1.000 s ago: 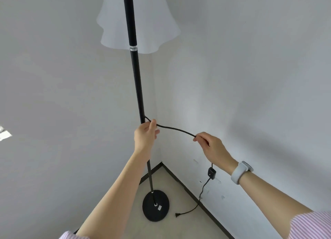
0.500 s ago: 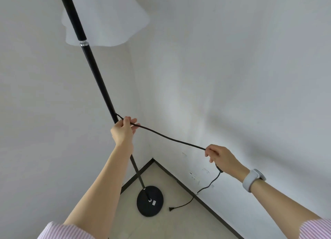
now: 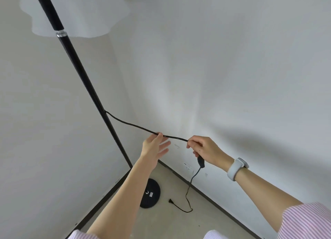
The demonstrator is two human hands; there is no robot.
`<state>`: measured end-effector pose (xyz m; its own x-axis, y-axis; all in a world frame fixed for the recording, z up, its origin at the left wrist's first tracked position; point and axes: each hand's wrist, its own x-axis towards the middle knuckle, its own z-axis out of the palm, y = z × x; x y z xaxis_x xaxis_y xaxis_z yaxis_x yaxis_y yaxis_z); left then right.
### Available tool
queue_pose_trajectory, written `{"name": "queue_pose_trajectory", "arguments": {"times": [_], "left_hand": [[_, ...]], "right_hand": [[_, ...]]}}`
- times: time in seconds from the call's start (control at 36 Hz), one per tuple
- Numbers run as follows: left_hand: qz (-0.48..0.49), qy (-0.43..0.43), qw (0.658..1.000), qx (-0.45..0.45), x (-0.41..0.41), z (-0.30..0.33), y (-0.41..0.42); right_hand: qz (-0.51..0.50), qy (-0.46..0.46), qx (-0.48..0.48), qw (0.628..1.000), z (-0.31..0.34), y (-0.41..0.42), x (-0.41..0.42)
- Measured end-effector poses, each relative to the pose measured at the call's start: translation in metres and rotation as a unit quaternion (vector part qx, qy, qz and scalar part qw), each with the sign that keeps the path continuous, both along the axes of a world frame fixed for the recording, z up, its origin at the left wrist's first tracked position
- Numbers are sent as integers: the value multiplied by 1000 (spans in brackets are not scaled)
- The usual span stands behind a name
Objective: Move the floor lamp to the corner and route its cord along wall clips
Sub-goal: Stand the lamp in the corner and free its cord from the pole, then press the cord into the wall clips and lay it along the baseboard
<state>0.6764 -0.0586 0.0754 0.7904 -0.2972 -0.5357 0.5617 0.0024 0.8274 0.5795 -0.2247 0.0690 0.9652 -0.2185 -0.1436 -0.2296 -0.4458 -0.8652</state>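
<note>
The floor lamp stands in the corner: black pole (image 3: 80, 74), white shade (image 3: 80, 11) at top left, round black base (image 3: 151, 194) on the floor. Its black cord (image 3: 129, 124) leaves the pole and runs right and down to both hands. My left hand (image 3: 155, 146) pinches the cord between thumb and forefinger, its other fingers spread. A little to the right, my right hand (image 3: 204, 150) grips the cord, and the inline switch (image 3: 201, 161) hangs just below it. The slack drops to the floor, and the plug (image 3: 171, 200) lies loose beside the base.
A small white wall clip (image 3: 177, 146) sits on the right wall between my hands, and another clip (image 3: 206, 174) is lower down. A white outlet (image 3: 189, 168) is on the same wall above the dark baseboard (image 3: 223, 204). The floor is bare concrete.
My left hand has slid along the cord, away from the pole and close to my right hand. My right hand now holds the cord just above the switch.
</note>
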Motion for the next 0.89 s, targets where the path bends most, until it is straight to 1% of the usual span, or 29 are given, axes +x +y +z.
{"name": "queue_pose_trajectory", "arguments": {"times": [0.06,0.11,0.19,0.33,0.42,0.5,0.53,0.56,0.58,0.61,0.64,0.67,0.69,0.72,0.75,0.78,0.81,0.83,0.86,0.89], "left_hand": [[39,-2,999,-22,-2,-1,-8],[84,-21,996,-14,2,0,-13],[109,-64,992,-9,12,4,-18],[163,-80,983,13,27,5,-24],[183,-82,979,37,35,0,-21],[139,-100,979,108,38,-4,-18],[101,-104,979,142,35,-5,-18],[45,-110,976,180,30,-8,-19],[-24,-124,967,222,22,-12,-20],[-90,-152,949,262,13,-16,-21],[-138,-196,924,299,5,-21,-23],[-161,-253,898,322,-4,-24,-24],[-171,-318,875,323,-10,-26,-25],[-182,-391,845,316,-14,-30,-26],[-213,-464,799,319,-15,-34,-28],[-256,-521,741,337,-13,-40,-28],[-301,-551,688,364,-10,-45,-28],[-342,-557,651,386,-5,-49,-29],[-370,-556,630,396,1,-55,-28],[-388,-556,623,391,6,-60,-28]], "right_hand": [[2,8,6,1000,0,-4,-1],[11,35,5,999,-2,-11,-5],[23,72,24,997,-10,-23,-12],[15,82,61,995,-24,-37,-25],[-24,88,28,995,-35,-48,-32],[-38,78,-18,996,-41,-51,-31],[-43,71,-26,996,-42,-50,-29],[-53,67,-29,996,-43,-48,-26],[-59,69,-34,995,-44,-45,-23],[-57,76,-44,994,-46,-42,-19],[-46,83,-57,994,-47,-38,-15],[-30,89,-66,993,-48,-33,-12],[-16,93,-68,993,-48,-28,-9],[-10,94,-67,993,-49,-24,-7],[-13,92,-63,994,-49,-21,-5],[-24,87,-53,995,-49,-17,-5],[-39,77,-38,996,-49,-14,-4],[-54,63,-21,996,-50,-11,-4],[-67,49,-8,996,-50,-8,-4],[-79,40,1,996,-51,-6,-4]]}}
